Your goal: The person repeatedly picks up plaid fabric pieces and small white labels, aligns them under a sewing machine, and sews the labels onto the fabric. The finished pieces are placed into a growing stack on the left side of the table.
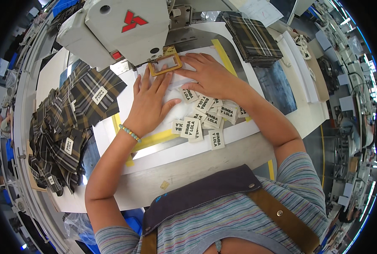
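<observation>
My left hand (154,101) lies palm down on the white work sheet (148,144), fingers extended up to the small brass-coloured clamp frame (176,67) under the sewing machine head (112,29). My right hand (199,72) reaches in from the right, fingers spread and resting at the frame's right side, thumb bent beside the loose labels. These white fabric labels with dark print (209,118) lie in an overlapping heap right of my left hand and below my right. Whatever lies under my fingertips inside the frame is too hidden to make out.
A heap of plaid fabric pieces (66,122), some bearing white labels, lies at the left. A neat stack of folded plaid pieces (253,40) sits at the back right, near papers and a pale board (298,67). Yellow tape (222,57) borders the sheet.
</observation>
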`<state>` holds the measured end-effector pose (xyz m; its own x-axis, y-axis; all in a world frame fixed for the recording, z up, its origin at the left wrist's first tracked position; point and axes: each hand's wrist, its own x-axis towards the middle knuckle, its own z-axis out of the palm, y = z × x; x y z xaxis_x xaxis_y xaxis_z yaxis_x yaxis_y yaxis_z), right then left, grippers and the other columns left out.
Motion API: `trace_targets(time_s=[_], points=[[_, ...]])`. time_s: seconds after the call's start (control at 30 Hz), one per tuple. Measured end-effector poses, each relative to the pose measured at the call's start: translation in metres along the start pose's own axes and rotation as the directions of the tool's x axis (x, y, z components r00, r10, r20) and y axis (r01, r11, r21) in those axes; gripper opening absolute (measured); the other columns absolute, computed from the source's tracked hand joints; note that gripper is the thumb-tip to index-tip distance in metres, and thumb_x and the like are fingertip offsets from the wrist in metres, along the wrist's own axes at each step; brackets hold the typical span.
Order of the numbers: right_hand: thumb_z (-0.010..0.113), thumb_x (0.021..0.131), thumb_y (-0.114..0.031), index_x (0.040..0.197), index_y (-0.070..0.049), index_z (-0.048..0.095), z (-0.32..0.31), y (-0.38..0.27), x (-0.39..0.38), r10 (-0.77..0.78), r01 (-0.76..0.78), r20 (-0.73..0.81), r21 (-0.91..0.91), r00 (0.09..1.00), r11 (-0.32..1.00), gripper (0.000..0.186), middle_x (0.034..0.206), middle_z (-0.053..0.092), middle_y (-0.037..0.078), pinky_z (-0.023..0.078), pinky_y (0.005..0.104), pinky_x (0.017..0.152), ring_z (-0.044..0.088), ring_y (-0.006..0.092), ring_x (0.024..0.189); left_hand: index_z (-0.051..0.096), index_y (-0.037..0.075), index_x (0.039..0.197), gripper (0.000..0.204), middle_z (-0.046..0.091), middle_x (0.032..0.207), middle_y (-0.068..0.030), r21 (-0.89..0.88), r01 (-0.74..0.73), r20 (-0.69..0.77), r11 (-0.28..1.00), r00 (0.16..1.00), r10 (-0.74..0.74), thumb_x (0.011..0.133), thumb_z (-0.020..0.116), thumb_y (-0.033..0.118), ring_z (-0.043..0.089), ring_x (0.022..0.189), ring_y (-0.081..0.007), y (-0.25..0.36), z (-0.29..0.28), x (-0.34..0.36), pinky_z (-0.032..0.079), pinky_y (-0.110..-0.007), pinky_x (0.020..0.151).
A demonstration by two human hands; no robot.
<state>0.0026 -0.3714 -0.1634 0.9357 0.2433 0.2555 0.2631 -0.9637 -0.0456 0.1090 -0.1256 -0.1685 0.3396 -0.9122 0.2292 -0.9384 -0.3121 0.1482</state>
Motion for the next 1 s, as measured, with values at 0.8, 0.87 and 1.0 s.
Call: trace_targets(time_s=[0.8,0.87,1.0], points=[[0.074,0.096,-0.019,0.122,-0.008,0.078,-0.099,0.097,-0.109,0.509,-0.519,-0.106,-0.225,0.854,0.824,0.029,0.126,0.075,0.008,0.057,0.0428,0.096,0.071,0.0332,0.113,0.040,0.005,0.164,0.073,0.035,0.173,-0.0196,-0.203,-0.148,0.010,0.968,0.988,0.153,0.106,0.055,0.046,0.026,0.163,-0.0402,0.029,-0.001,-0.014,0.016,-0.056,0.133],[0.074,0.096,-0.018,0.117,-0.008,0.080,-0.094,0.099,-0.110,0.494,-0.520,-0.168,-0.196,0.853,0.832,0.025,0.122,0.076,0.007,0.058,0.0421,0.094,0.072,0.0319,0.110,0.042,0.003,0.163,0.072,0.038,0.172,-0.0192,-0.309,-0.251,0.033,0.917,0.961,0.274,0.106,0.056,0.046,0.027,0.162,-0.0404,0.031,-0.005,-0.012,0.018,-0.056,0.133],[0.074,0.096,-0.016,0.111,-0.008,0.081,-0.095,0.104,-0.104,0.504,-0.536,-0.200,-0.168,0.840,0.827,0.019,0.111,0.078,0.005,0.058,0.0404,0.087,0.074,0.0306,0.101,0.045,0.002,0.160,0.070,0.044,0.168,-0.0188,-0.389,-0.246,0.028,0.888,0.960,0.279,0.106,0.056,0.045,0.030,0.161,-0.0409,0.029,-0.007,-0.012,0.019,-0.055,0.133]])
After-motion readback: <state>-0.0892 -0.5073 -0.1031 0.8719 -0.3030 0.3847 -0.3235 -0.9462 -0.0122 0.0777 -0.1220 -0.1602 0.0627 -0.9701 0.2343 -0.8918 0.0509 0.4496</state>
